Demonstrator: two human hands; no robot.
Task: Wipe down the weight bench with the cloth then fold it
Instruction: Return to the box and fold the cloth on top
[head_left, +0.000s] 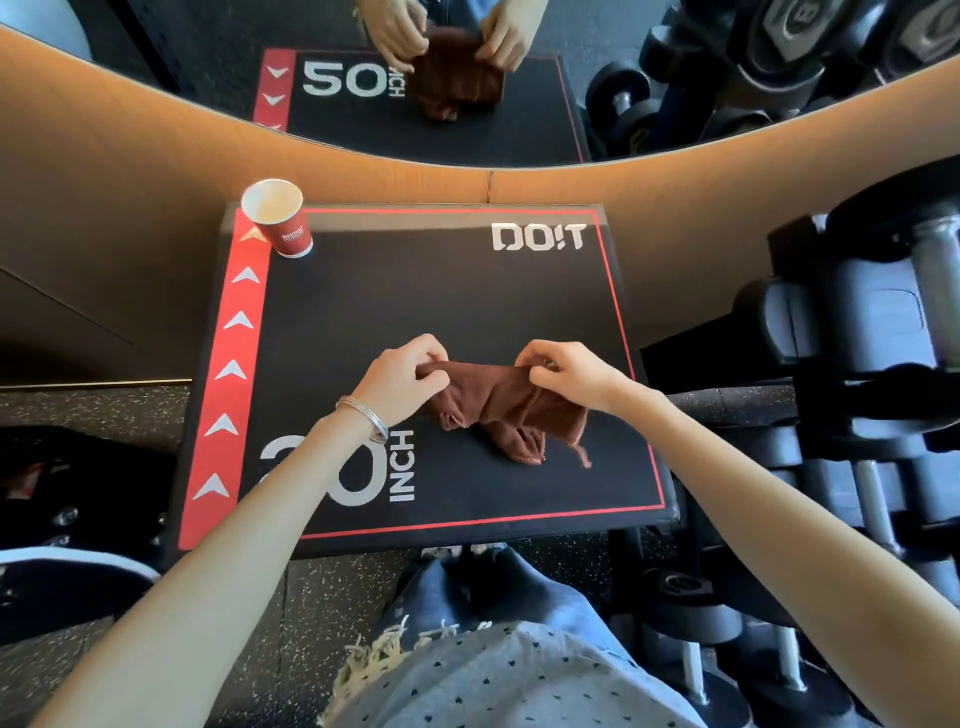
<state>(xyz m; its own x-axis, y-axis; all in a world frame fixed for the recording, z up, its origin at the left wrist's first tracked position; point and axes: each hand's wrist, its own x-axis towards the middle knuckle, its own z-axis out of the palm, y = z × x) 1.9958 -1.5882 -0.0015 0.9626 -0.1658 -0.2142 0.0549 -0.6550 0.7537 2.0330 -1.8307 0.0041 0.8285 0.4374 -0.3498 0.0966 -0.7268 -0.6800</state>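
Two hands: we pinch the brown cloth (498, 408) along its far edge.
Left hand (402, 382): our fingers closed on the left corner.
Right hand (566, 371): our fingers closed on the right corner.
Cloth: rumpled, trailing toward us on the black padded bench top (441, 306).
Paper cup (278, 218): upright, far-left corner, well apart.
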